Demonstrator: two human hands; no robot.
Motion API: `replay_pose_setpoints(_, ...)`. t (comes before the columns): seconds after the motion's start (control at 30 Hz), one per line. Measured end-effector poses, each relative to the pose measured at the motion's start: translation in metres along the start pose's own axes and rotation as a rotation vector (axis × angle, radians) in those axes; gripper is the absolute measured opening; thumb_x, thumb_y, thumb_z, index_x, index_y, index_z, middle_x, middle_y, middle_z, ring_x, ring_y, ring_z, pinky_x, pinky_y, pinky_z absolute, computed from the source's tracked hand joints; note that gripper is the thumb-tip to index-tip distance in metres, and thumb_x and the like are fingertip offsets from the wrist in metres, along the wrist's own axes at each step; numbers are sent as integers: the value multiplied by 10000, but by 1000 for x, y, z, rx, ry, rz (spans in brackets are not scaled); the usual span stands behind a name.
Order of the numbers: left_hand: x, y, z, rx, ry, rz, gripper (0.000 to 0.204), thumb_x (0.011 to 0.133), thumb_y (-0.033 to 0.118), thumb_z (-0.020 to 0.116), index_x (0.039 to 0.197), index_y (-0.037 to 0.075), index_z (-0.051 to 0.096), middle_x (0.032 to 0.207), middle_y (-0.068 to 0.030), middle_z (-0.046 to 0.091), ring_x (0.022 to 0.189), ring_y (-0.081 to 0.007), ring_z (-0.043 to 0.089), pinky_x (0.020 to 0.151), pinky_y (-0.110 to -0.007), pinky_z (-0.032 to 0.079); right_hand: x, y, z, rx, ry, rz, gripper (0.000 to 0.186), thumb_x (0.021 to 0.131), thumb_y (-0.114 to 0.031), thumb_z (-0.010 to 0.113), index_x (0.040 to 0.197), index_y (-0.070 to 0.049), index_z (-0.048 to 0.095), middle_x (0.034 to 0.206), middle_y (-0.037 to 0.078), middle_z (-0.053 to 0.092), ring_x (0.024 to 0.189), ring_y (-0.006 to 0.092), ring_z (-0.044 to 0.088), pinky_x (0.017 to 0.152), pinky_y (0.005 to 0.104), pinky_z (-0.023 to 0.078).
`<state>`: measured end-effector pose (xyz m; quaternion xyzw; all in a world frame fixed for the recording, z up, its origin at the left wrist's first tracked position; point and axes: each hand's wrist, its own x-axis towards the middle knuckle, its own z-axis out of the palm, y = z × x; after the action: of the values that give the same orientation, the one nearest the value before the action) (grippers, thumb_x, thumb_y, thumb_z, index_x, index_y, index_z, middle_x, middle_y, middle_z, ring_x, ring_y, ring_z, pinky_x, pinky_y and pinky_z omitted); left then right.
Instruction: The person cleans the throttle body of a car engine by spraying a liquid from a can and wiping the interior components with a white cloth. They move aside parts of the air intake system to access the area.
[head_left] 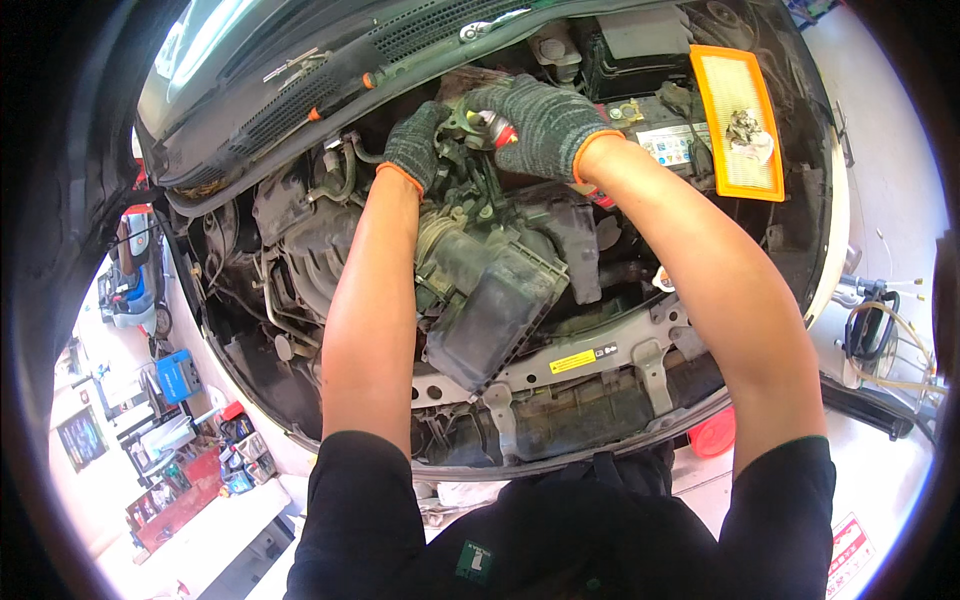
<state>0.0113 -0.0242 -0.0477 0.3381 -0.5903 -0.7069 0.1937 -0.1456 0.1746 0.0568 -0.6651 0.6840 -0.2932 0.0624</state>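
Engine bay (535,376) dusty under hands (548,118); blue box (179,376) leftward.

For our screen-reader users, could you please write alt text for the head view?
A grey-gloved left hand and right hand reach into a car engine bay, the right holding a partly hidden red object; an orange-framed filter lies at upper right.

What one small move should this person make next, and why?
Perhaps ease the left hand slightly aside: it sits close to the right hand, whose fingers close around a red-and-silver object, and together they hide part of the spot between them. A clearer view would probably help.
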Motion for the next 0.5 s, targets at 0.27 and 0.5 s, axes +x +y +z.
replay_pose_setpoints(0.27, -25, 36, 34, -224, 101, -340, 134, 862, 245, 621, 891, 122, 664, 840, -58, 655, 711, -210, 608, 592, -366, 497, 0, -25, -30, -90, -134, 242, 524, 723, -299, 683, 1227, -223, 564, 1105, 197, 612, 1052, 374, 590, 919, 456, 489)
replay_pose_setpoints(0.5, -26, 32, 24, 228, -9, 5, 182, 873, 253, 610, 947, 96, 667, 877, -81, 659, 759, -211, 614, 639, -356, 502, 14, -12, -50, -111, -280, 255, 558, 745, -467, 675, 1225, -200, 578, 1111, 209, 626, 1031, 384, 611, 906, 459, 491)
